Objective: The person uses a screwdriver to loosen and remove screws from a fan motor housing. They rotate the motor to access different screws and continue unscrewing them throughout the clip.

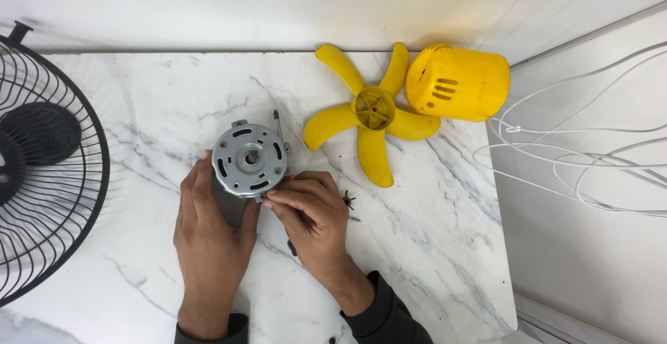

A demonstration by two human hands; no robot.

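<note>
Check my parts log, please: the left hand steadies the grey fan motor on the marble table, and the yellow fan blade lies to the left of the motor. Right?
Not quite. The head view shows the yellow fan blade to the right of the grey fan motor, not the left. The left hand does steady the motor on the marble table.

On the marble desk (417, 247) lie one grey fan motor (250, 160), one yellow five-bladed fan propeller (373, 110) and one yellow motor cover (462, 82). Left of the motor stands one black wire fan guard (48, 163). Two hands are at the motor.
</note>
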